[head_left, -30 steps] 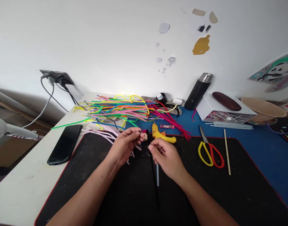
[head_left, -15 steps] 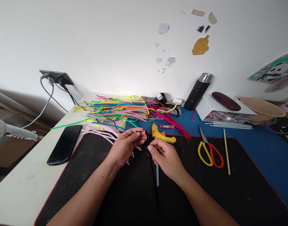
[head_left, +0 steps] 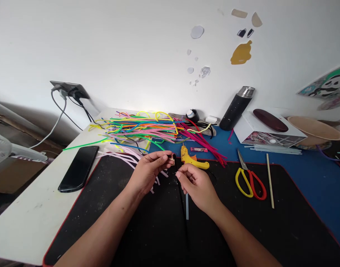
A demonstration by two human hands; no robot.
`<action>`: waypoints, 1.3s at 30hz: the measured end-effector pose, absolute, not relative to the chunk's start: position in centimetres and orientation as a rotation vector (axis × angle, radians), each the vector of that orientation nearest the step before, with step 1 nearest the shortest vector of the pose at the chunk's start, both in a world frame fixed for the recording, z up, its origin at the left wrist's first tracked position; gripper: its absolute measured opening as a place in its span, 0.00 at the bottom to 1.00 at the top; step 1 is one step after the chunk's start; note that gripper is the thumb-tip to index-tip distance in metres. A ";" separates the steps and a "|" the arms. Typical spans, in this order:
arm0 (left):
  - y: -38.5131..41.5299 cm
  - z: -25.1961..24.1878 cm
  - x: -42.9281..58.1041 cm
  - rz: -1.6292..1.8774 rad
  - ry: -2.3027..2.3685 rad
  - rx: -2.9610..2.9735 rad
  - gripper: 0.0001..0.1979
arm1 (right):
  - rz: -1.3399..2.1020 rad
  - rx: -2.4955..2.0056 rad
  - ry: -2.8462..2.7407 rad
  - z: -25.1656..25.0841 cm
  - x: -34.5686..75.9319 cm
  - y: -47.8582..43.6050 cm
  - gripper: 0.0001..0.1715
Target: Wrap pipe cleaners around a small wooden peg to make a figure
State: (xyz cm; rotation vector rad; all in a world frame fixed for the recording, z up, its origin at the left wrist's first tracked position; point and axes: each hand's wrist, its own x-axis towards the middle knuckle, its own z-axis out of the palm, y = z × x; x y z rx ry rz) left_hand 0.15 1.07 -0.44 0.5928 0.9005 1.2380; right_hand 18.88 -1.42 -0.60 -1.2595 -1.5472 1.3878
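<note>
My left hand [head_left: 149, 170] is over the black mat [head_left: 270, 230], its fingers pinched on a small object [head_left: 172, 157] with a dark pipe cleaner wound on it. My right hand [head_left: 196, 183] is close beside it, fingers curled in a pinch on the dark strand that hangs down from that object. A pale glue stick [head_left: 187, 205] lies on the mat under my right hand. A yellow glue gun [head_left: 191, 159] lies just beyond both hands. Pale pink pipe cleaners [head_left: 122, 154] lie left of my left hand.
A heap of coloured pipe cleaners [head_left: 142, 129] lies at the back. A phone [head_left: 78, 172] sits left, scissors [head_left: 249, 178] and a wooden stick [head_left: 270, 180] right. A black flask [head_left: 237, 107], a white box [head_left: 266, 131] and a bowl [head_left: 314, 128] stand at the back right.
The small object turned in my left fingers, its tan end no longer showing. Both hands stayed nearly in place; the view shifted slightly.
</note>
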 end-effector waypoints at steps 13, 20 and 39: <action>1.0 0.0 0.1 1.298 0.972 0.676 0.16 | 1.428 -1.265 -1.564 -0.7 19.2 -1.5 0.16; 1.0 0.3 0.1 1.316 0.927 0.657 0.16 | 1.452 -1.272 -1.538 -0.4 18.9 -1.4 0.17; 1.0 0.3 0.1 1.256 0.912 0.588 0.16 | 1.420 -1.318 -1.554 -0.2 18.8 -1.4 0.20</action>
